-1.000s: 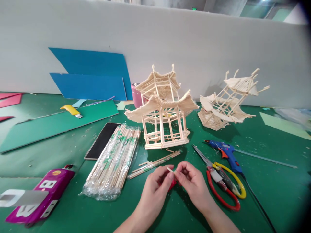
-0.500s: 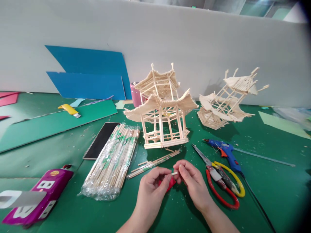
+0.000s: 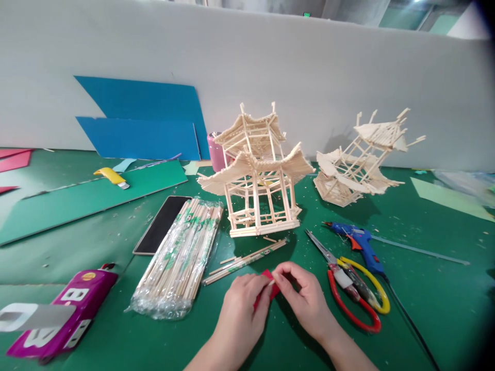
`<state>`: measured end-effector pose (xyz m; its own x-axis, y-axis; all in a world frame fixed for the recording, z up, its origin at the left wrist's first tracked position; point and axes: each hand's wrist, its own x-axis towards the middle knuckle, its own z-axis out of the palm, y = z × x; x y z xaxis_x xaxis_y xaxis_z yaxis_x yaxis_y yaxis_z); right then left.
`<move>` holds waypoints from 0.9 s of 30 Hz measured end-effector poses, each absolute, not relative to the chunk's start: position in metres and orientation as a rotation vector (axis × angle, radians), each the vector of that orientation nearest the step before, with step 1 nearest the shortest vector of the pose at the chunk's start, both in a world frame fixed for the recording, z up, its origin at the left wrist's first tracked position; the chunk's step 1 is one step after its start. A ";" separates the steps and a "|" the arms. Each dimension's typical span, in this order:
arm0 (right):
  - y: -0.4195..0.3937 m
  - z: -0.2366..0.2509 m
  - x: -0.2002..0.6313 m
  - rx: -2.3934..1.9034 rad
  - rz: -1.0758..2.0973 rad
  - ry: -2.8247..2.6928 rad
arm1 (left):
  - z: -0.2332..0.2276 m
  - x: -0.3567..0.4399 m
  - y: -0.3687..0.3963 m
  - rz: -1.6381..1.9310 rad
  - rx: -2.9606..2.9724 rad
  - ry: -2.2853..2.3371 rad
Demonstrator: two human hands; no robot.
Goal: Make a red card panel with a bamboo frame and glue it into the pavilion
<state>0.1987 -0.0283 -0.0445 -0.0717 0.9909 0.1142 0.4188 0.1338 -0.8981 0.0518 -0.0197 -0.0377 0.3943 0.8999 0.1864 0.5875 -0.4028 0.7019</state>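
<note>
My left hand [image 3: 245,304] is closed, pinching a short piece of wooden stick [image 3: 271,282] between thumb and forefinger. The fingertips of my right hand [image 3: 303,291] meet the same piece at its far end, thumb and finger pressed together; most of the stick is covered. A small piece of red paper [image 3: 276,291] shows behind and between the fingers; whether it is held or lies on the table I cannot tell. Just beyond the hands stands a two-tiered pavilion model [image 3: 257,201] made of wooden sticks. Loose chopsticks [image 3: 247,260] lie in front of it.
Left of the hands are a plastic-wrapped bundle of chopsticks [image 3: 180,257], a phone [image 3: 157,229] and a purple packet [image 3: 73,309]. To the right lie scissors [image 3: 350,288] and a blue glue gun [image 3: 358,239] with its cord. A second stick model [image 3: 356,165] leans tilted behind.
Both hands have drawn closer together and my right fingertips now touch the stick piece, covering more of it. More of the red paper shows above the fingers.
</note>
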 end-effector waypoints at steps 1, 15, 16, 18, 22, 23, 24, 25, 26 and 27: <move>-0.028 -0.044 0.200 -1.421 0.864 -1.636 | -0.038 0.050 -0.020 0.744 2.123 1.276; 0.040 -0.048 0.202 -1.683 0.195 -2.286 | -0.052 -0.007 0.005 0.663 2.500 1.460; 0.043 -0.048 0.200 -1.708 0.166 -2.322 | -0.052 -0.006 0.005 0.657 2.507 1.441; 0.047 -0.047 0.197 -1.751 0.113 -2.380 | -0.055 -0.006 0.004 0.661 2.509 1.434; 0.051 -0.047 0.192 -1.789 0.062 -2.478 | -0.059 -0.005 -0.002 0.659 2.509 1.439; 0.053 -0.048 0.191 -1.792 0.061 -2.495 | -0.059 -0.005 -0.003 0.657 2.508 1.433; 0.055 -0.050 0.190 -1.792 0.064 -2.508 | -0.060 -0.005 -0.004 0.654 2.508 1.426; 0.057 -0.051 0.189 -1.786 0.069 -2.517 | -0.060 -0.005 -0.004 0.650 2.509 1.418; 0.059 -0.052 0.188 -1.776 0.076 -2.524 | -0.060 -0.005 -0.004 0.646 2.510 1.411; 0.061 -0.052 0.188 -1.761 0.083 -2.530 | -0.059 -0.005 -0.003 0.641 2.511 1.405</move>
<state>0.1878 0.0609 -0.0518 -0.3470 0.9377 0.0168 0.9346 0.3472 -0.0772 -0.0050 -0.0034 -0.0594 0.4565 0.8461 0.2752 0.7624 -0.5314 0.3692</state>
